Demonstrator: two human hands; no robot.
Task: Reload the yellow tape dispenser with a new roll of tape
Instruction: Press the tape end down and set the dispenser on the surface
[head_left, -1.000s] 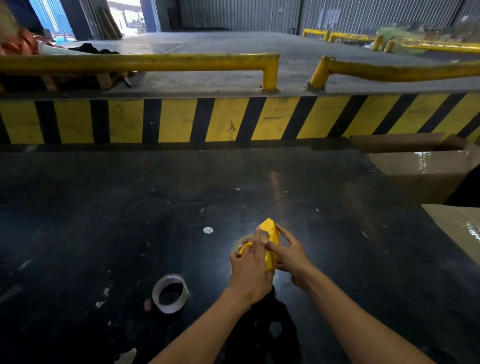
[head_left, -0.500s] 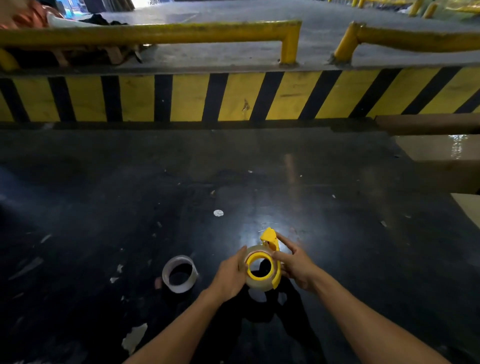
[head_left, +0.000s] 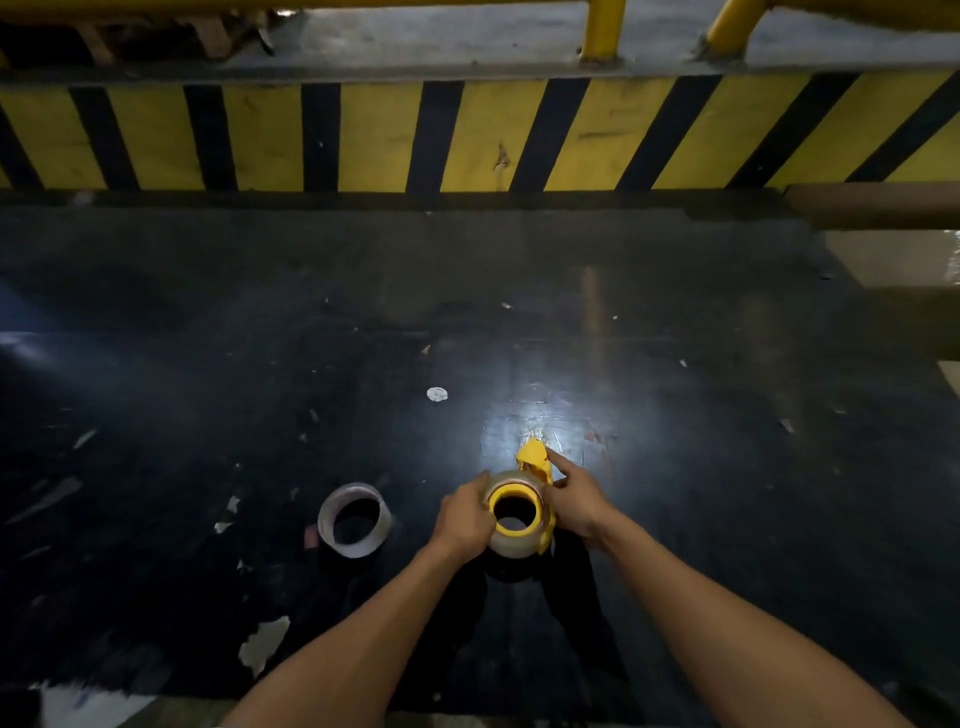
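Note:
A yellow tape dispenser (head_left: 535, 460) is held just above the dark floor, its yellow hub showing as a ring with a clear tape roll (head_left: 511, 543) seated around it. My left hand (head_left: 464, 517) grips the roll's left side. My right hand (head_left: 574, 499) holds the dispenser's yellow body on the right, forefinger stretched up along its top flap. An almost bare tape core (head_left: 355, 519) lies on the floor to the left, apart from both hands.
The dark glossy floor (head_left: 260, 389) carries scraps of tape and paper (head_left: 263, 642). A yellow-and-black striped curb (head_left: 467, 135) with yellow rails runs across the back. Cardboard boxes (head_left: 893, 244) stand at the right.
The dispenser has been turned so its hub ring with the roll faces me. My left hand moved from over the top to the roll's side. The view tilted down.

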